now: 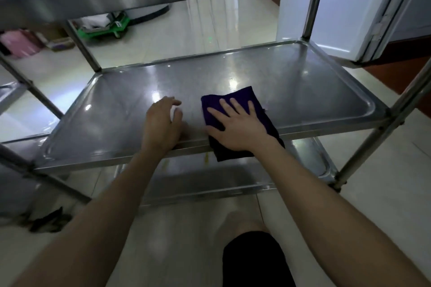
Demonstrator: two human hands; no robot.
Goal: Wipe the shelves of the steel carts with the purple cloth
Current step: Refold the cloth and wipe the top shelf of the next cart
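Pressing purple cloth (pixel 235 96) on middle shelf (pixel 268 70)

Head view: the right hand (pixel 235 128) lies flat, fingers spread, on the purple cloth, which sits at the front edge of the middle shelf, one corner hanging over. The left hand (pixel 161 123) rests beside it, fingers loosely curled, holding nothing.

A green wheeled dolly (pixel 105 27) is sitting on the pale tiled floor (pixel 163 37); pink containers (pixel 19 44) are standing far left, a white door (pixel 338 7) right.
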